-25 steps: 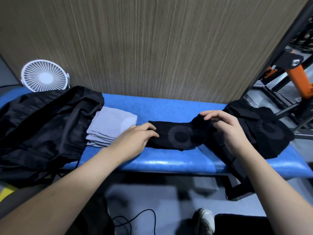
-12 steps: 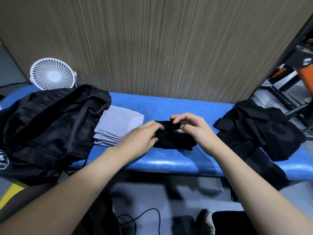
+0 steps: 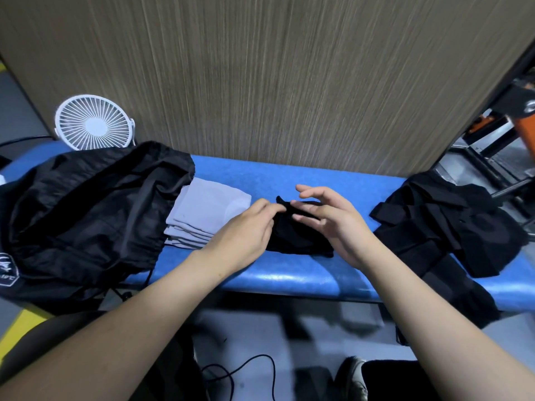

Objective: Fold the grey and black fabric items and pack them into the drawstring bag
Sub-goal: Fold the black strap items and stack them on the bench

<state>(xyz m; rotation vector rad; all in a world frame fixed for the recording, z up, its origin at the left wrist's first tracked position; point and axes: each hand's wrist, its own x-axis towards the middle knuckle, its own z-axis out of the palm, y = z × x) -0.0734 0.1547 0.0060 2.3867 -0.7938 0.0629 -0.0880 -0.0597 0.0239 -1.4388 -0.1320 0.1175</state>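
Observation:
A folded black fabric item (image 3: 298, 238) lies on the blue bench (image 3: 289, 279) between my hands. My left hand (image 3: 246, 230) pinches its upper left edge. Over its right part hovers my right hand (image 3: 327, 218), fingers spread, holding nothing. A stack of folded grey items (image 3: 205, 215) sits just to the left, touching the mouth of the black drawstring bag (image 3: 86, 206), which lies slumped at the bench's left end. A heap of unfolded black items (image 3: 451, 227) lies at the right end, partly hanging over the front edge.
A white fan (image 3: 94, 125) stands behind the bag against the wood-grain wall (image 3: 275, 82). Metal and orange equipment (image 3: 498, 134) stands at the far right. A black cable (image 3: 240, 371) and my shoe (image 3: 351, 377) are on the floor below the bench.
The long black item was folded in half toward the left into a short bundle. My right hand has since let go and lifted off it with fingers spread; my left hand keeps its edge.

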